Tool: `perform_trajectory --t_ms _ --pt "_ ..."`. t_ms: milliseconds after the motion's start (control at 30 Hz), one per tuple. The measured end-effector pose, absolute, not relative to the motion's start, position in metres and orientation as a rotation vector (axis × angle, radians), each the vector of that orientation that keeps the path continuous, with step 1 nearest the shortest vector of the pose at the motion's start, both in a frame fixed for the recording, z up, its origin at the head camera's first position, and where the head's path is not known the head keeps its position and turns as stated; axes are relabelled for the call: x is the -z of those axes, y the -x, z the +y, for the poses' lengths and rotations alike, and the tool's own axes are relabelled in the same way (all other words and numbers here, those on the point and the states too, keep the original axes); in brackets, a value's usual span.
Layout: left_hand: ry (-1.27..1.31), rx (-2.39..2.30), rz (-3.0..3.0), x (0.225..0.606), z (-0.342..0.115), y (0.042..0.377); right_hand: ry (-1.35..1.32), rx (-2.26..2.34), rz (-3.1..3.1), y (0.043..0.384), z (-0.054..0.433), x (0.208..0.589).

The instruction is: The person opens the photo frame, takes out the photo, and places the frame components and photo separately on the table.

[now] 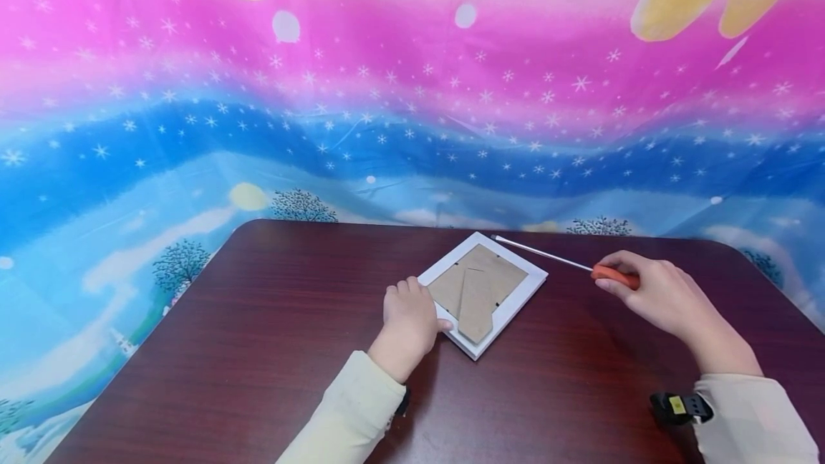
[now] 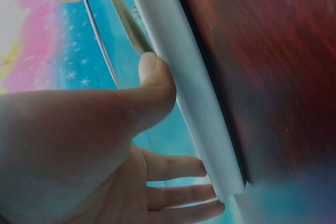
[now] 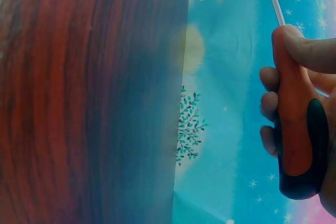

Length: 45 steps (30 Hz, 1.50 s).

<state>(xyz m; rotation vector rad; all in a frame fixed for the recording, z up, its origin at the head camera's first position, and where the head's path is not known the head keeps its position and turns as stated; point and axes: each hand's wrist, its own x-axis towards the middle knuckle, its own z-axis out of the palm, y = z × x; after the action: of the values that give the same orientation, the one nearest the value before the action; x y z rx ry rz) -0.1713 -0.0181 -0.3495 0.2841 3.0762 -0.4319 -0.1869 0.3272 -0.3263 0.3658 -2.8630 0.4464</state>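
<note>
A white picture frame [image 1: 520, 289] lies back side up on the table, turned cornerwise, with a brown backing board [image 1: 445, 285] and a stand flap [image 1: 475, 310] showing. Small dark tabs sit along the backing's edges. My left hand [image 1: 410, 317] grips the frame's left corner; in the left wrist view the thumb [image 2: 152, 72] lies against its side and the other fingers reach the far end. My right hand [image 1: 664, 297] holds a screwdriver [image 1: 615, 277] by its orange and black handle. Its long metal shaft points left, the flat tip close by the frame's far corner in the head view.
The dark red wood-grain table [image 1: 258, 349] has rounded far corners. Behind it hangs a pink and blue cloth [image 1: 399, 92] with printed snowflakes and trees. A black strap device [image 1: 679, 407] is on the right wrist, by the pale sleeve [image 1: 754, 414].
</note>
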Motion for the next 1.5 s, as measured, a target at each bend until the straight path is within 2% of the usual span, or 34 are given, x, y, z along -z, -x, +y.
perform_trajectory --t_ms 700,967,1500 --pt "-0.591 -0.22 2.979 0.356 -0.056 0.201 -0.365 -0.459 -2.884 0.186 0.327 0.326" --pt "-0.619 -0.224 3.008 0.356 -0.056 0.203 -0.368 -0.458 -2.88 0.186 0.327 0.324" --pt "-0.486 0.027 3.095 0.351 -0.037 0.187 -0.369 -0.456 -2.88 0.187 0.327 0.326"
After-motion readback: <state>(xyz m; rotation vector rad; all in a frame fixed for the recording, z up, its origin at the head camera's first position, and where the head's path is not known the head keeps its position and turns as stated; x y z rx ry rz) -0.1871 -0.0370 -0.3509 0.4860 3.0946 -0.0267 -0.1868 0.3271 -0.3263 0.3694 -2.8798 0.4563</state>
